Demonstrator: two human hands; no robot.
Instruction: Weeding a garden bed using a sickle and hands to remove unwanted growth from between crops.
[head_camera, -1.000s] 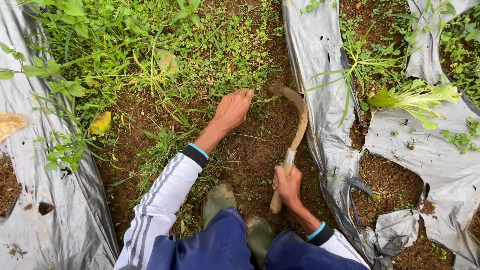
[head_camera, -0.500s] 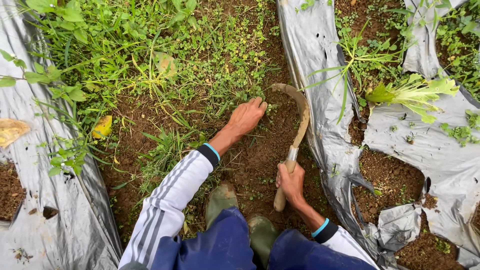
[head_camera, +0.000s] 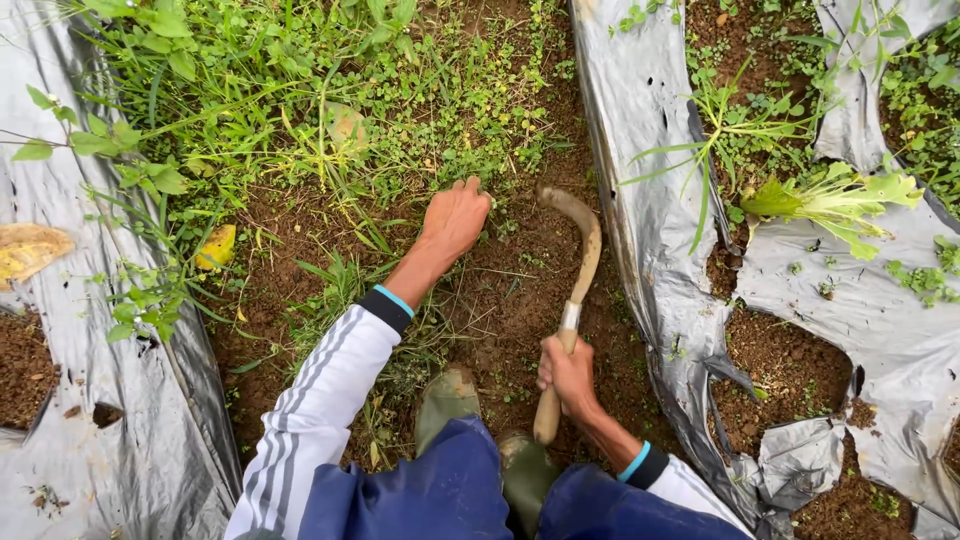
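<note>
While I crouch over the furrow, my right hand (head_camera: 568, 375) is wrapped in a full fist around the wooden handle of a curved sickle (head_camera: 572, 300); the rusty blade arcs up and away from me, its tip hooking left just above the bare soil (head_camera: 500, 310), near my other hand. My left hand (head_camera: 455, 218) reaches forward with the fingers bent down into the low weeds (head_camera: 400, 110) at the edge of the cleared patch; whether they actually pinch a stem I cannot tell, since the fingertips are hidden in the leaves.

Ground: dark brown, crumbly soil, damp-looking, scattered with cut stems. Dense green weeds and grass fill the upper left of the furrow; the strip nearer me is mostly scraped bare.

Surroundings: outdoors, daylight. Grey plastic mulch sheet (head_camera: 640, 120) runs along the right bed, torn in places with soil showing through the holes. A pale green leafy plant (head_camera: 830, 200) grows through it at right. A second sheet (head_camera: 60, 420) covers the left bed, with a yellowed leaf (head_camera: 30, 250) lying on it. My green rubber boots (head_camera: 450, 395) sit below my hands, blue trousers at the frame's bottom.
</note>
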